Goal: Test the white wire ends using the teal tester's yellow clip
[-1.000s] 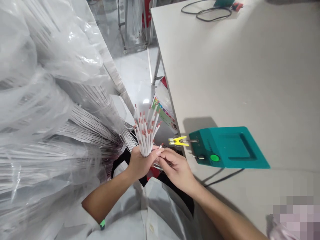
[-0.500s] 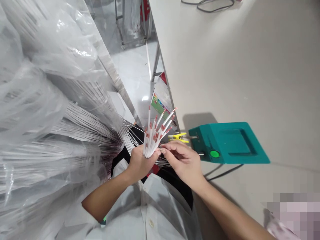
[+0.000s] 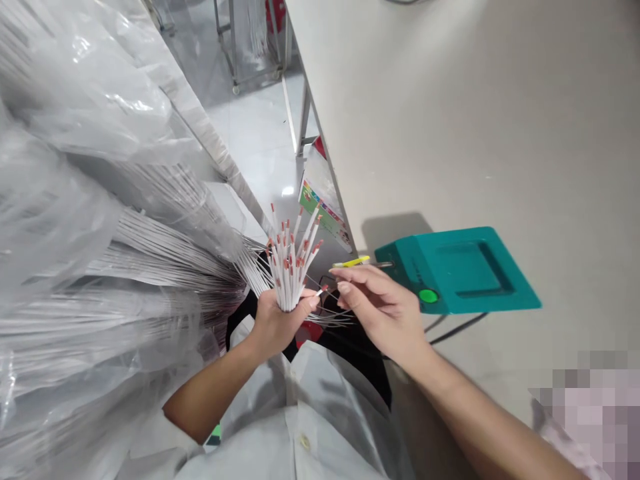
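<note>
the left hand is closed around a bundle of white wires, their coppery tips fanning out above its fist. one wire juts sideways by its thumb, toward the right hand. that hand's thumb and fingers stand parted just beside the grip; a teal device with a green button lies beyond it on the table.

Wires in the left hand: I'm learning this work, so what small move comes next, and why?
Perhaps pinch the lone wire with the right hand, open close by: that wire juts sideways from the bundle, past the left thumb.
</note>
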The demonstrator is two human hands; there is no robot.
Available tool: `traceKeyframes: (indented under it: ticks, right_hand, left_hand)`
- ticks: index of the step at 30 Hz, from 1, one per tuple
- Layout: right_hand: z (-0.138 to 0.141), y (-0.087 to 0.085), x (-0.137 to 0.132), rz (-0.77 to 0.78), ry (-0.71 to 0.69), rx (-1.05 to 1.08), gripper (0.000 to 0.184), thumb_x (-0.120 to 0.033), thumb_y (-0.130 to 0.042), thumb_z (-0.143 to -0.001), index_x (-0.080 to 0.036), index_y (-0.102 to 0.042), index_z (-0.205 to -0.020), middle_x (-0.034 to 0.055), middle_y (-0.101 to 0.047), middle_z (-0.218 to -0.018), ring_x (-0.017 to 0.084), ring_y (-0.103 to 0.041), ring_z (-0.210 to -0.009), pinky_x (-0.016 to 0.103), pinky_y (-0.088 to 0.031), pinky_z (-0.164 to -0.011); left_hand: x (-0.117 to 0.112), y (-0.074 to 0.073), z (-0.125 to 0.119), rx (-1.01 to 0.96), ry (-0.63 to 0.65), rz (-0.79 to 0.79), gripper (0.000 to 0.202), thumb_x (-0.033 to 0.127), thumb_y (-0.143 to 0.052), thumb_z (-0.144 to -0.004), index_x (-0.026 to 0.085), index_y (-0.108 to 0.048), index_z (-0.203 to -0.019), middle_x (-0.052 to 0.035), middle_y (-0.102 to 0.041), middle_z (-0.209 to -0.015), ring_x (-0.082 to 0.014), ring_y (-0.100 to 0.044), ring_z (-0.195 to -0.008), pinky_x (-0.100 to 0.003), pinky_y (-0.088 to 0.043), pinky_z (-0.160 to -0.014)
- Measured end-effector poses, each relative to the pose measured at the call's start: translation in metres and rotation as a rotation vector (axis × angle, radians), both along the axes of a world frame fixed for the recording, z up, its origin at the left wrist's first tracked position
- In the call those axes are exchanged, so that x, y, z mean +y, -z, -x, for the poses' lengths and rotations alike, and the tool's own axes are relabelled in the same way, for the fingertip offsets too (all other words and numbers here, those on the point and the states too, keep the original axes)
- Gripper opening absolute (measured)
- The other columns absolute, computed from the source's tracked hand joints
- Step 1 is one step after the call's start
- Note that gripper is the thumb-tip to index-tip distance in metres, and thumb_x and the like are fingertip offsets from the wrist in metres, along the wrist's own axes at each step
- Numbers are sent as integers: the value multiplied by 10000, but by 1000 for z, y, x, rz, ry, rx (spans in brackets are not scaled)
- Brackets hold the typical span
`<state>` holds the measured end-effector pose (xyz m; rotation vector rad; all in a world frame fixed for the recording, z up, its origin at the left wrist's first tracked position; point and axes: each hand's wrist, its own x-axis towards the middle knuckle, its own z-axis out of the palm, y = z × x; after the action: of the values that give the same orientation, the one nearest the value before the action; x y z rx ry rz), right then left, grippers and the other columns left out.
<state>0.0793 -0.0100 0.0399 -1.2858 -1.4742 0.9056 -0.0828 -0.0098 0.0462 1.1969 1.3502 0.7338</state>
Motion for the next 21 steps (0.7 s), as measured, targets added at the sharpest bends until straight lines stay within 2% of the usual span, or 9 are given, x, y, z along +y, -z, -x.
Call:
traceKeyframes:
  ticks: [2,4,7,9,11,14,17,21]
  right_hand:
    - [-6,-7,3,-80,-84,-97,148,-225,-598,-815,-211,-670,-944,75,-654,-905,161,-618,-790,271,-507,-620]
    - [-12,-14,8,-107,-276,-194,121,-209,-597,-816,-213,-678,-906,64,-653,-884,150,-614,-795,263,-501,-654]
    - [-18,-23,15,-59,-566,-252,139,-192,-543,-853,-209,-680,-843,42,-639,-821,116,-599,-723,230,-479,-626]
    - [-20,-27,18,-27,-650,-214,144,-184,-538,-856,-197,-677,-822,36,-628,-798,106,-591,-708,220,-470,-623]
    - [-18,-29,20,-19,-651,-135,120,-176,-558,-842,-186,-674,-811,34,-620,-790,100,-583,-705,220,-468,-635]
    - [-9,-27,18,14,-560,67,91,-159,-589,-816,-179,-672,-785,29,-610,-781,90,-568,-683,216,-462,-621]
    - [5,-18,12,154,-441,356,52,-199,-635,-786,-185,-684,-775,22,-602,-786,73,-533,-601,208,-442,-536]
    - [23,-3,4,374,-296,654,106,-316,-705,-725,-213,-718,-745,5,-582,-802,34,-438,-481,199,-371,-430]
  left_hand:
    - [-1,0,0,-12,28,-19,178,282,-594,-753,147,-693,-690,23,-534,-535,-105,-482,-548,-229,-399,-558]
    - [-2,1,1,-23,67,-56,162,268,-606,-743,144,-679,-668,-2,-596,-612,-130,-533,-631,-241,-427,-613]
    - [-1,2,5,-56,145,-111,140,247,-617,-736,150,-663,-646,-14,-626,-647,-147,-562,-665,-260,-444,-654]
    - [0,2,9,-116,201,-142,127,244,-628,-734,157,-668,-650,-14,-635,-650,-149,-569,-664,-270,-447,-668]
    - [3,3,13,-200,227,-155,129,259,-648,-729,160,-675,-650,-16,-637,-642,-146,-567,-651,-273,-443,-663]
    - [5,7,17,-329,190,-95,165,309,-682,-709,155,-675,-651,-13,-612,-603,-117,-525,-566,-257,-412,-572]
    - [4,13,19,-423,94,27,211,351,-726,-661,150,-661,-660,9,-569,-564,-77,-448,-474,-225,-330,-459]
    - [2,21,16,-555,-45,138,242,346,-770,-594,157,-628,-644,43,-532,-511,-51,-397,-415,-203,-267,-408]
